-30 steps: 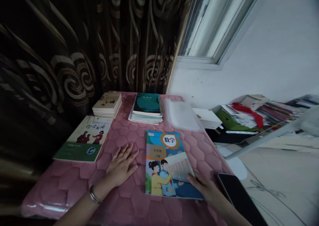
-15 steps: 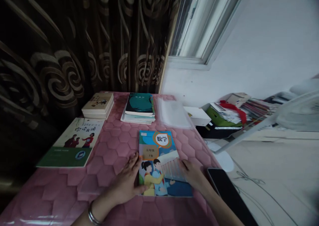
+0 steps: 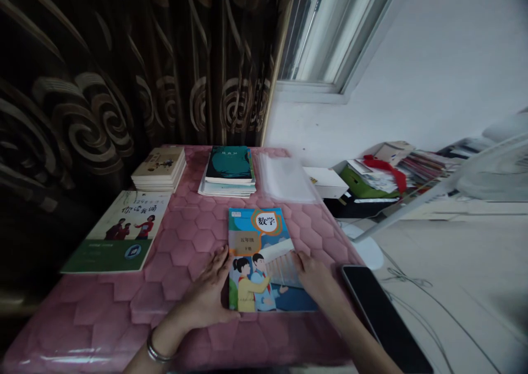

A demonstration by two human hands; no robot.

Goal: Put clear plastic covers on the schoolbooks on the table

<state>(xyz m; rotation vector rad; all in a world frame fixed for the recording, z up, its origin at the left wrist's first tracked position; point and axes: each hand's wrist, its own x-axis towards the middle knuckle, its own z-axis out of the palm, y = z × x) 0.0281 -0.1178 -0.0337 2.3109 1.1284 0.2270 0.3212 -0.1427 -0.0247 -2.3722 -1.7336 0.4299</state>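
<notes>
A mathematics textbook [image 3: 258, 264] with a blue illustrated cover lies face up on the pink table. Along its left edge rests my left hand [image 3: 210, 291], fingers stretched out and the thumb apart at the lower left corner. It wears a silver bangle [image 3: 154, 349]. At the opposite side, my right hand [image 3: 313, 278] has its fingers closed at the book's right edge, fingertips over the cover. What its thumb does is hidden.
A green-and-white book [image 3: 119, 234] lies left, below a stack of tan books [image 3: 159, 168]. A teal-topped stack [image 3: 229, 165] and clear plastic covers [image 3: 286, 179] are at the back. A black phone-like slab [image 3: 379, 313] and a fan [image 3: 412, 203] are on the right.
My left thumb has slid off the cover to the book's lower left corner. The whole view has shifted slightly; the book keeps its place among the other things.
</notes>
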